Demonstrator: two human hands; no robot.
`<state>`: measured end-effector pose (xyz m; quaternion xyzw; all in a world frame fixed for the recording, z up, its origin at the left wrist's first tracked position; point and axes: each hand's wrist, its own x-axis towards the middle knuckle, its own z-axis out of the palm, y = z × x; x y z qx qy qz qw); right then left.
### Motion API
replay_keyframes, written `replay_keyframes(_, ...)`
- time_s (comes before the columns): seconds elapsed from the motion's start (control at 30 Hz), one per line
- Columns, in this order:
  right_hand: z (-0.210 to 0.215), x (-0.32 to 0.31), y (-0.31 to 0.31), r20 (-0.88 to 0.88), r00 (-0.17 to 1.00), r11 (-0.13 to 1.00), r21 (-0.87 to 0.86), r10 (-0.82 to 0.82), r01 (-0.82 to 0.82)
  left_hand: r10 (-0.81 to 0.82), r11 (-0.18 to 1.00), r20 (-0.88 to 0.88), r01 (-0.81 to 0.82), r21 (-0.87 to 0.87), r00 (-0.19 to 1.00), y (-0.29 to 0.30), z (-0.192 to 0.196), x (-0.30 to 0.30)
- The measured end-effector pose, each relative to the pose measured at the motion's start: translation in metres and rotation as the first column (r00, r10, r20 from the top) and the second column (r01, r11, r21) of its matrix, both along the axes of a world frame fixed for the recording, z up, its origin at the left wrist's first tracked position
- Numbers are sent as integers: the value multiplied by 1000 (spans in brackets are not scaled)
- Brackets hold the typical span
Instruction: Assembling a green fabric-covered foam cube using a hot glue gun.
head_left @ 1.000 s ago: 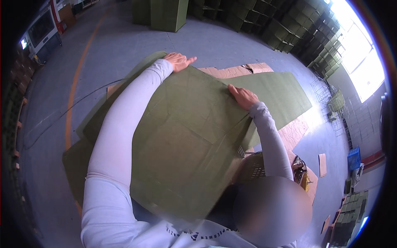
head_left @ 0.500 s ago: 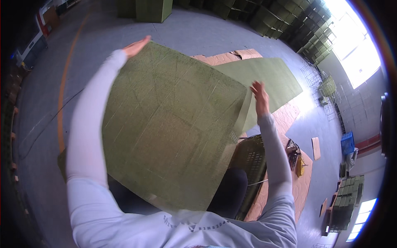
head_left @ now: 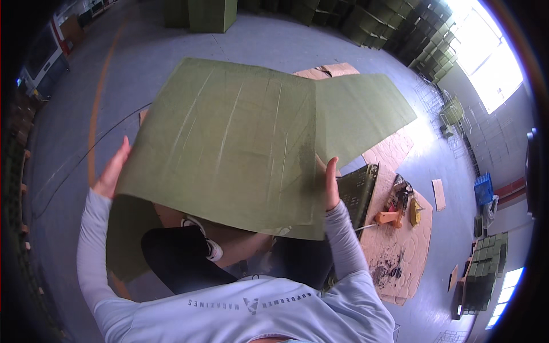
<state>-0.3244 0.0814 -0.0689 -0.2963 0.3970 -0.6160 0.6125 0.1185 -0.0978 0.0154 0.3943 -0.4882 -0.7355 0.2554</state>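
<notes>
A large, limp-looking green panel (head_left: 229, 143) with pale lengthwise streaks is lifted in front of me, its near edge bowed above my knees. At its left edge my left hand (head_left: 113, 170) is closed on the border, partly hidden by the panel. My right hand (head_left: 331, 186) holds the right edge with the thumb pointing up; its other fingers are hidden or blurred. Beyond the panel's right side lies another smooth green sheet (head_left: 366, 108) on cardboard.
To the right, a perforated green crate (head_left: 355, 191) stands beside cardboard (head_left: 414, 251) bearing an orange-handled tool (head_left: 389, 218), a yellow object (head_left: 415, 212) and scissors (head_left: 397, 270). Stacked green boxes (head_left: 377, 20) line the far side. A dark cable (head_left: 86, 153) crosses the floor at left.
The panel has tipped from facing me to a flatter, bowed position, uncovering my knees and shoes. Both hands have come nearer to me along its sides.
</notes>
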Motion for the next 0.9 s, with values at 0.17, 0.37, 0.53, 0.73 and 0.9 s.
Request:
replay_keyframes(0.17,39,-78,-35,-547,762,920,-40,-347,390,219,886,562,79,-457,798,-8,6,50)
replay_keyframes(0.37,139,-15,-184,-907,207,903,-401,-367,-156,509,97,481,508,-856,713,-130,55,-130)
replay_keyframes(0.53,72,32,-314,-938,-238,959,-208,-252,-194,588,-50,668,845,-533,456,-205,-8,-265)
replay_keyframes(0.73,64,24,-315,-938,-323,979,170,126,-113,293,431,813,689,-583,504,-205,-27,-271)
replay_keyframes(0.9,80,-14,-330,-873,-186,883,467,452,-45,178,550,902,721,-422,393,-224,-9,-241)
